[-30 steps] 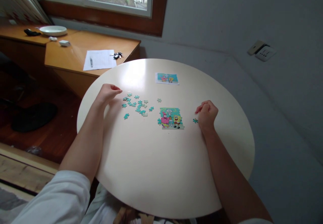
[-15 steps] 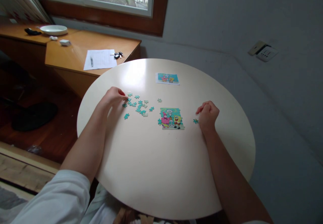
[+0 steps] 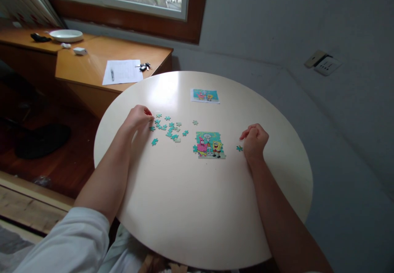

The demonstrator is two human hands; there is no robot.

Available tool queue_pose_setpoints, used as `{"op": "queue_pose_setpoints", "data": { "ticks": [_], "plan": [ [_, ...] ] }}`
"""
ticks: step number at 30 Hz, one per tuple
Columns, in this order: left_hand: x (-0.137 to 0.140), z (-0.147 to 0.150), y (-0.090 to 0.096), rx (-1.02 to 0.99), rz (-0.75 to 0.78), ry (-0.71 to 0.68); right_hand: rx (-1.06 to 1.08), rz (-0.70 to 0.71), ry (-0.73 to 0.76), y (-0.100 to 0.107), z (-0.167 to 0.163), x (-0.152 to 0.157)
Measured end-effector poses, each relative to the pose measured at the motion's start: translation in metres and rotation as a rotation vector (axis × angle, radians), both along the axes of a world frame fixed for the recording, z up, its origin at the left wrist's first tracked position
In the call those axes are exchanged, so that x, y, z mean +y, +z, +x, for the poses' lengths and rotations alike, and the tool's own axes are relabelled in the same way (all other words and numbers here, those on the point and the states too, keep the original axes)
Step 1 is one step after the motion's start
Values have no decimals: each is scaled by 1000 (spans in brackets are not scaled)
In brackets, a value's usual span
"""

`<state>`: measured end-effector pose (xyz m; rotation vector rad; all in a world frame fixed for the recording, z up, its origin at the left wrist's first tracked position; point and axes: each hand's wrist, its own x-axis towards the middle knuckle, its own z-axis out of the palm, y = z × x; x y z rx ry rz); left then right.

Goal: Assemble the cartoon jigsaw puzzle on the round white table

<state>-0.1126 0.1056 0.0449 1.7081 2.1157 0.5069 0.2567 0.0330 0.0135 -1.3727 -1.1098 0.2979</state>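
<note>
My left hand (image 3: pixel 139 116) is at the left of the loose jigsaw pieces (image 3: pixel 171 128), its fingers pinched together. Whether a piece sits between the fingertips is too small to make out. The loose pieces are mostly teal and lie in a loose cluster. Right of them lies a joined block of jigsaw puzzle (image 3: pixel 209 144) with pink, grey and yellow cartoon figures and an uneven edge. My right hand (image 3: pixel 256 139) rests on the table as a loose fist, with nothing visible in it. Just left of it lies a single teal puzzle piece (image 3: pixel 239 148).
A small printed picture (image 3: pixel 205 96) of the same cartoon lies toward the far side of the round white table (image 3: pixel 191 207). One loose piece (image 3: pixel 195 122) lies above the block. On the wooden desk (image 3: pixel 92 76) are paper (image 3: pixel 122 72), keys (image 3: pixel 143 67) and a white dish (image 3: pixel 66 35).
My left hand has drawn back slightly to the left, away from the loose pieces. My right hand and the joined block look the same.
</note>
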Motion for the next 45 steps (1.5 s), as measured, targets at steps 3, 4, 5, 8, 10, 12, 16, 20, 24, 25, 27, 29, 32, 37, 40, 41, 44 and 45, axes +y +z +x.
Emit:
{"op": "queue_pose_setpoints", "data": {
  "ticks": [3,4,5,8,10,12,16,20,24,25,27,29,32,37,40,41,44,45],
  "plan": [
    [-4,3,6,-69,1,-65,2,2,0,1,0,0],
    [-6,4,8,-96,-11,-98,5,2,0,1,0,0],
    [-7,5,10,-119,-32,-129,8,2,0,1,0,0],
    [-8,6,12,-140,-100,-179,12,1,3,2,-1,0],
    [-7,6,12,-129,-123,-182,13,1,6,3,-1,0],
    [-6,5,10,-123,-130,-182,15,-2,8,3,-1,0],
    [-6,6,10,-146,-154,-186,16,-14,4,3,-2,-1],
    [-7,6,11,-146,-166,-189,3,-11,-1,3,-2,-1],
    [-8,8,11,-136,-161,-195,3,-9,5,3,-2,-1],
    [-8,9,11,-133,-156,-189,2,-10,4,3,-2,-1],
    [-9,12,12,-127,-147,-166,0,-13,3,3,-3,-1],
    [-10,14,12,-124,-138,-140,1,-16,5,3,-3,-2],
    [-11,15,12,-116,-132,-127,-2,-16,1,3,-3,-2],
    [-10,15,10,-62,-122,-125,-3,-17,3,3,-3,-2],
    [-10,17,11,-51,-122,-122,8,-27,5,3,-2,-2],
    [-10,18,11,-46,-119,-119,8,-28,6,2,-2,-1],
    [-12,19,12,-48,-122,-121,3,-21,8,1,-1,-1],
    [-12,19,12,-53,-124,-124,3,-17,8,1,-1,0]
  ]
}}
